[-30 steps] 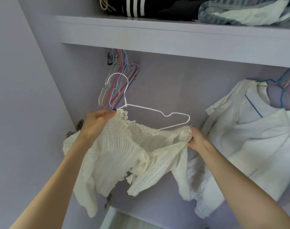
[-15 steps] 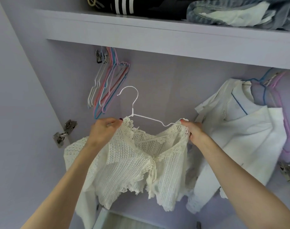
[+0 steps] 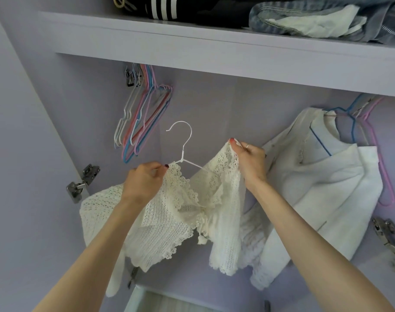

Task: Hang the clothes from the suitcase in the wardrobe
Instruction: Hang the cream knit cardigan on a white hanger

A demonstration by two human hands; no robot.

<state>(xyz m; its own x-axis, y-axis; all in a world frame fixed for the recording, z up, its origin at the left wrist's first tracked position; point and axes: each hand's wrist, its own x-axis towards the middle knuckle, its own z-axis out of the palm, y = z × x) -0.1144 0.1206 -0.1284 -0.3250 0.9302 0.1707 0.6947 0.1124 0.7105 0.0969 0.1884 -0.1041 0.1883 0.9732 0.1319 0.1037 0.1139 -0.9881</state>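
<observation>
Left hand [image 3: 144, 183] pinches cardigan [image 3: 169, 221] collar on white hanger [image 3: 183, 152]; right hand [image 3: 250, 163], at 2 o'clock, grips the other shoulder.

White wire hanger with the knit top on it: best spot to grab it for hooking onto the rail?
Probably the bare neck of the white hanger, just under the hook, pinched from the front. It stands clear above the cream knit cardigan, which covers the arms, and the hook opens left. The left hand and right hand grip the cardigan's shoulders.

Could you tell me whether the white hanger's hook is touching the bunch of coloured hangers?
Apart. The head view shows bare wall between the white hanger's hook and the coloured hangers.
</observation>
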